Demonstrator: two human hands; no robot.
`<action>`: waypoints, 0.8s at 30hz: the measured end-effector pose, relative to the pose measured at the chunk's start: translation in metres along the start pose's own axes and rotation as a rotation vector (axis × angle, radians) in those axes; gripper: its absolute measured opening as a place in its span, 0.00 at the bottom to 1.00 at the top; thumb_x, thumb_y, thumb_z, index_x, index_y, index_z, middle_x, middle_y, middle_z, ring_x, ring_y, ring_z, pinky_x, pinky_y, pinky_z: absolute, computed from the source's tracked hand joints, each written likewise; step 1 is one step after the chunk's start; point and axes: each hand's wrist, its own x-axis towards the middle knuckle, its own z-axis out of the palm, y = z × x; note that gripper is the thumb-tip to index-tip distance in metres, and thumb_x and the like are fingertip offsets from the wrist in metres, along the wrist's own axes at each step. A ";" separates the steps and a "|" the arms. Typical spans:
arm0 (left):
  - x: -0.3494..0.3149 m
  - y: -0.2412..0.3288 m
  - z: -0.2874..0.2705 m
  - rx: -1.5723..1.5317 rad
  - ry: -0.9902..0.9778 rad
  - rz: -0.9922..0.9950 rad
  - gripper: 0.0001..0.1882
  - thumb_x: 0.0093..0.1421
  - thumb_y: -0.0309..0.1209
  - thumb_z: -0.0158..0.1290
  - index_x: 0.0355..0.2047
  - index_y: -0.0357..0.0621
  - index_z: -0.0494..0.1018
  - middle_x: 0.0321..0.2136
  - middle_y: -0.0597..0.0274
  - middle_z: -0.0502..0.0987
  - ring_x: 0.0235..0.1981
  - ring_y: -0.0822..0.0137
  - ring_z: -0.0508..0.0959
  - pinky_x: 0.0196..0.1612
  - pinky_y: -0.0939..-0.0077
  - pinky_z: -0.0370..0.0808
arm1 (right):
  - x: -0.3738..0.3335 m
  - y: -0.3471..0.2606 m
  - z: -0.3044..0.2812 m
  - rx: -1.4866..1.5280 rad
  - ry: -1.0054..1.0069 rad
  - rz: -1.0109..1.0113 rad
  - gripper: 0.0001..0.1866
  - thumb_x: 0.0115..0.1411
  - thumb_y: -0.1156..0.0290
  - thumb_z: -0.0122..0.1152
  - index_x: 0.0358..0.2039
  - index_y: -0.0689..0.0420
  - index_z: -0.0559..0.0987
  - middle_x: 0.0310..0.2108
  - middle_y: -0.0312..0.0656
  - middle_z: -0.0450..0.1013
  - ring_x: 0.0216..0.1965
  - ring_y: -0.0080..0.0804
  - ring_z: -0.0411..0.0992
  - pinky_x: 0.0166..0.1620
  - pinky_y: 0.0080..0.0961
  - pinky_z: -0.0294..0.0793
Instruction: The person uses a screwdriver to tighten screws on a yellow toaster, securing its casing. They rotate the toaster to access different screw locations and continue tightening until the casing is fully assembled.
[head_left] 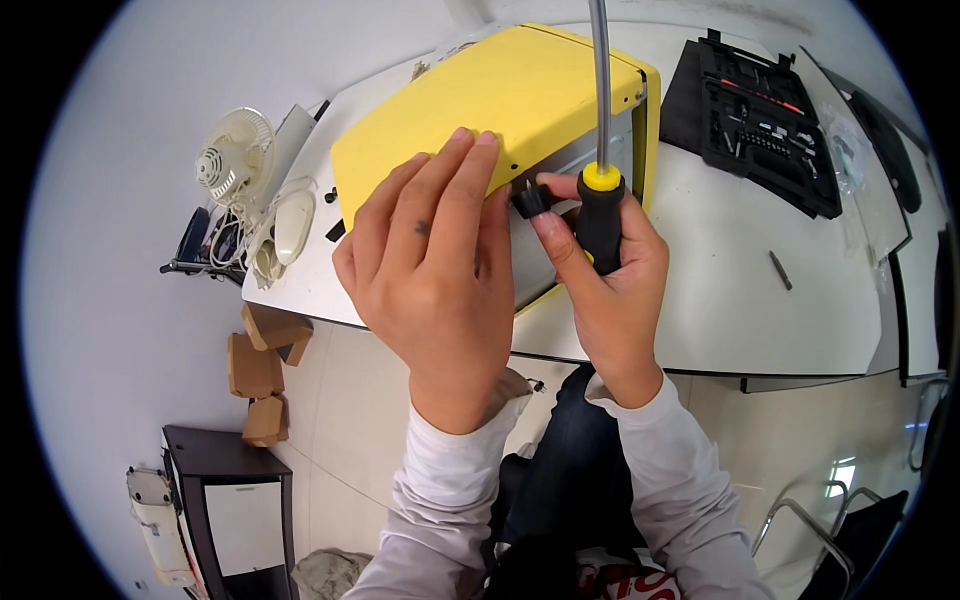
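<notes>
A yellow box-shaped appliance casing lies on the white table in front of me, with a grey opening along its right side. My left hand rests on its near edge with fingers stretched out over the yellow panel; the thumb is mostly hidden. In my right hand a screwdriver with a black and yellow handle is held upright, its long shaft pointing up. Thumb and forefinger of the same hand also pinch a small round black foot with a thin screw-like pin sticking up, close to a hole in the panel.
An open black tool case with sockets and bits lies at the far right. A small dark bit is on the white table. At the left are a white fan and cables; cardboard boxes stand below.
</notes>
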 end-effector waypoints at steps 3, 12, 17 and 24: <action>0.000 0.000 -0.001 -0.001 0.003 -0.001 0.17 0.48 0.27 0.61 0.41 0.53 0.78 0.40 0.75 0.79 0.42 0.69 0.76 0.43 0.75 0.63 | 0.001 0.000 0.000 -0.009 -0.004 -0.013 0.09 0.56 0.78 0.62 0.39 0.63 0.75 0.35 0.37 0.76 0.35 0.16 0.70 0.39 0.14 0.69; 0.003 0.005 -0.006 0.027 -0.045 0.006 0.20 0.47 0.21 0.59 0.42 0.52 0.79 0.40 0.70 0.80 0.42 0.65 0.76 0.46 0.72 0.70 | 0.002 -0.001 0.001 -0.012 0.034 0.024 0.10 0.56 0.77 0.62 0.39 0.63 0.75 0.33 0.36 0.76 0.33 0.16 0.69 0.38 0.15 0.69; 0.002 0.006 -0.006 0.062 -0.059 0.012 0.19 0.49 0.22 0.59 0.43 0.53 0.78 0.41 0.70 0.79 0.43 0.65 0.77 0.47 0.72 0.69 | 0.005 0.008 0.002 -0.069 0.062 -0.097 0.09 0.55 0.78 0.63 0.37 0.64 0.75 0.33 0.39 0.77 0.34 0.19 0.71 0.38 0.16 0.70; 0.000 0.005 -0.006 0.080 -0.052 0.016 0.18 0.51 0.23 0.59 0.43 0.53 0.78 0.41 0.71 0.79 0.44 0.65 0.76 0.48 0.72 0.68 | 0.009 0.004 0.000 -0.144 0.037 -0.116 0.09 0.54 0.78 0.63 0.36 0.65 0.75 0.32 0.41 0.77 0.33 0.21 0.74 0.38 0.17 0.71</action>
